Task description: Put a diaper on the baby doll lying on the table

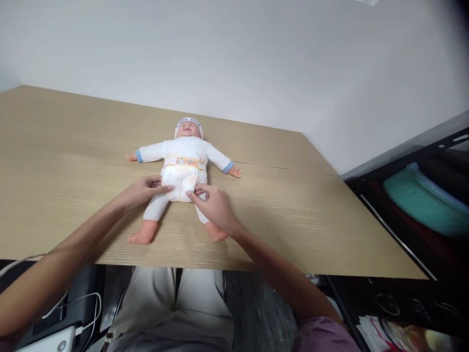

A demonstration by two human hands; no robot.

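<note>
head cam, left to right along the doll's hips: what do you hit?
left hand touching the diaper's side → diaper on the doll → right hand, fingertips on the diaper's other side → bare wooden table → dark rack with a teal item.

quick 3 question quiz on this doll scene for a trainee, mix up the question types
1. True or false: the doll lies on its back on the wooden table.
2. Which hand touches the diaper from the doll's bent-leg side? A) left hand B) right hand
3. Fill in: the doll wears a white ____ on its head.

Key: 1 true. 2 B, the fingertips rest at the diaper's lower edge. 3 cap.
</note>
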